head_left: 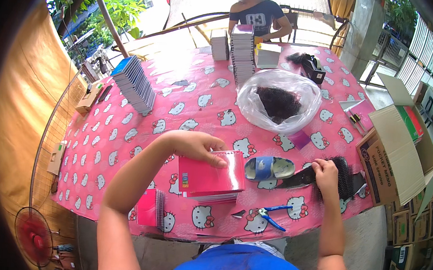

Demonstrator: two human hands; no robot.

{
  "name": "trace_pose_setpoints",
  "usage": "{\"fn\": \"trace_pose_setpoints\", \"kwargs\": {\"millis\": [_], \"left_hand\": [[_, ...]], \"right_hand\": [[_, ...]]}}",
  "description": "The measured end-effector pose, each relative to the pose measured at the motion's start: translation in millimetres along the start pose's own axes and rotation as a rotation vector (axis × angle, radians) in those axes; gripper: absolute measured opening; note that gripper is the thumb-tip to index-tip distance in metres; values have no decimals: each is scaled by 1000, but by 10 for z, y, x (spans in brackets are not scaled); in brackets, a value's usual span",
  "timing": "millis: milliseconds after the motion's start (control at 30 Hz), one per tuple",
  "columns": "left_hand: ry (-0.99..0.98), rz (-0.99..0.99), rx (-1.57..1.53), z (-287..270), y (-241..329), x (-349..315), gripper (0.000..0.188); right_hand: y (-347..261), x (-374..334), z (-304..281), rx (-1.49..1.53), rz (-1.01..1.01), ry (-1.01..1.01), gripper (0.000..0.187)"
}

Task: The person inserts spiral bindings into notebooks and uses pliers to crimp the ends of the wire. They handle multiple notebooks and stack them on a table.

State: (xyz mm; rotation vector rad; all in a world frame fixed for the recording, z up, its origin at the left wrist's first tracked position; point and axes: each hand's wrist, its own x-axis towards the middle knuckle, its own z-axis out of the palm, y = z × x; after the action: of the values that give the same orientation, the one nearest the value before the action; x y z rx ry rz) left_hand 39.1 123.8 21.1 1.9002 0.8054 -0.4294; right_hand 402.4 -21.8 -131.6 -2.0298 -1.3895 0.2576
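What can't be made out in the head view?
Right hand, head view: anything pinched is too small against the black bristly pile.
Left hand, head view: fingertips beyond the thumb, hidden by the hand and red notebooks.
Clear bag, head view: its bottom, covered by the black bundle inside.

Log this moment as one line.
left hand: on glossy pink-red rectangular notebook stack | right hand: at black coil-like bundle | between hands: blue open-toed slipper | nearer body: blue-handled pliers

I see daylight burning white beyond the table (90,151), glare on a pink notebook (206,177) atop it, the table's edges bowed.
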Motion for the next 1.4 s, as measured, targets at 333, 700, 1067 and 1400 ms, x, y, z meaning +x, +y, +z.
{"fn": "trace_pose_setpoints", "kwargs": {"millis": [333,700,1067,1400], "left_hand": [[473,11,-148,189,-15,-110,35],[1155,331,39,832,460,-554,17],[1316,378,219,947,439,-493,15],[1717,245,377,1300,370,-252,15]], "right_hand": [[-915,-53,-165,727,-103,-405,17],[-1862,-116,-399,681,-665,-276,20],[-2137,57,-418,572,-736,-517,17],[-2168,-137,-356,255,-919,-248,30]]}}
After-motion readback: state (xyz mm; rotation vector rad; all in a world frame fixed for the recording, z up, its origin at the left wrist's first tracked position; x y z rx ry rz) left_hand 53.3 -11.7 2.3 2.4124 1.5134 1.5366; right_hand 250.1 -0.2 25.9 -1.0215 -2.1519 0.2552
